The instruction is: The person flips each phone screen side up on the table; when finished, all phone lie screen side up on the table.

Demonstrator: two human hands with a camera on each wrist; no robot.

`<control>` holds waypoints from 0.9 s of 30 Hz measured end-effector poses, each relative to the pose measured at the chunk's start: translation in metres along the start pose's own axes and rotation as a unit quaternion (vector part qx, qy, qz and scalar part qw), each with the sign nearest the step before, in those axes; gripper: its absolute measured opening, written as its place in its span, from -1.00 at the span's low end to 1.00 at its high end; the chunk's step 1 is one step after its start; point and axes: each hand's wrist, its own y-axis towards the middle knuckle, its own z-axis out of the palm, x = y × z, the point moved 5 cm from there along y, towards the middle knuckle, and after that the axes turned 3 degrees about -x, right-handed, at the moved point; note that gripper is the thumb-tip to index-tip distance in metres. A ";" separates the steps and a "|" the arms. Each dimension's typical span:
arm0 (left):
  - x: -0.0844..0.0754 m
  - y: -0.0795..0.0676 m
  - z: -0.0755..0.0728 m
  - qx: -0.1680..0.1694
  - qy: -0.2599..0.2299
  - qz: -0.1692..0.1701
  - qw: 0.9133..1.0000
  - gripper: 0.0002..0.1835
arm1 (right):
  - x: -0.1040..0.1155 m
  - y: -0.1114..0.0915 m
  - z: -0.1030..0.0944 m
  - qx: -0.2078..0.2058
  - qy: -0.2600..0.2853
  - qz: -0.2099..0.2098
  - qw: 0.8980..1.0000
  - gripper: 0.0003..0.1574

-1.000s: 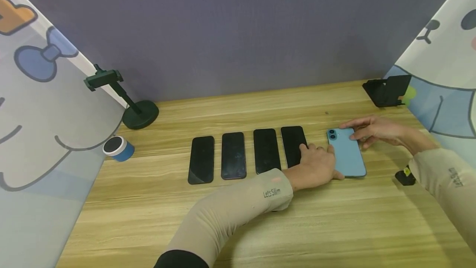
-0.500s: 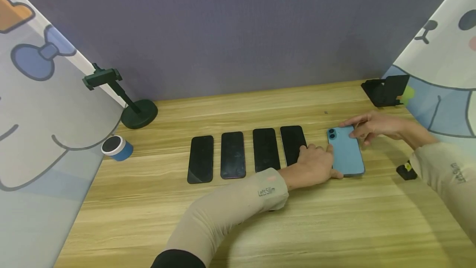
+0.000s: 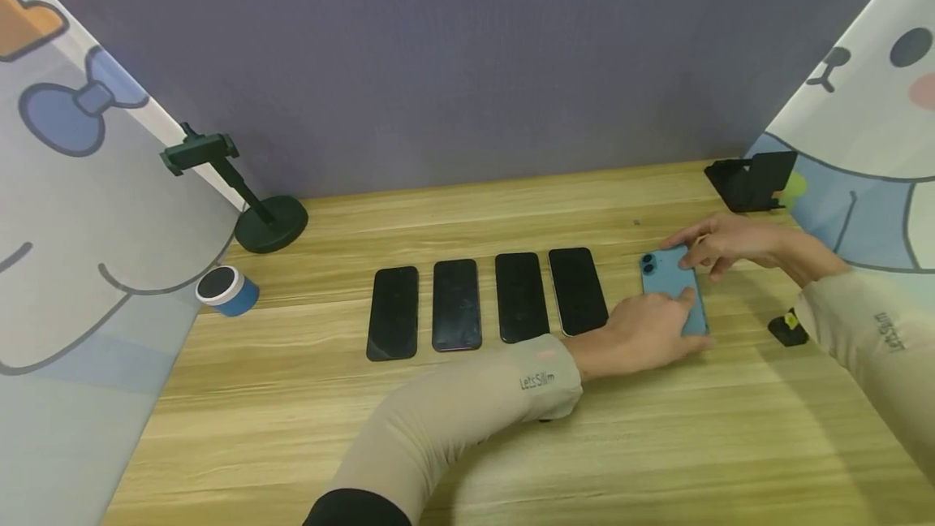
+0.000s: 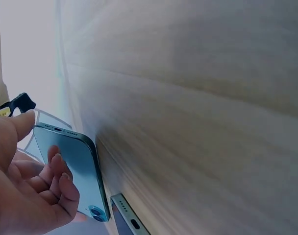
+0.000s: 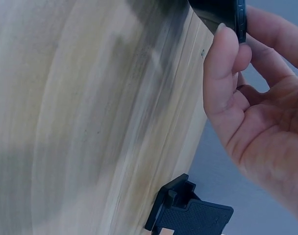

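Note:
A light blue phone, back and twin cameras upward, is at the right of the row of phones. My right hand pinches its upper right corner between thumb and fingers. My left hand reaches across its lower part, thumb at the bottom edge and a finger on the back. In the left wrist view the blue phone stands tilted to the table, its bottom port showing. The right wrist view shows the dark front of the phone off the wood. Nearest my left hand lies a dark-screened phone.
Three more dark phones lie to the left. A green phone stand and a blue-and-white jar are at far left. A black folding stand sits at back right, a small black item near my right sleeve.
My left hand has moved right, off the neighbouring dark phone and further over the blue phone. The blue phone now looks narrower and more tilted. My right hand keeps its corner.

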 end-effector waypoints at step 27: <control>-0.007 -0.002 0.001 -0.054 0.009 0.015 0.998 -0.14 | 0.011 0.004 0.002 -0.003 -0.010 0.017 1.000 -0.20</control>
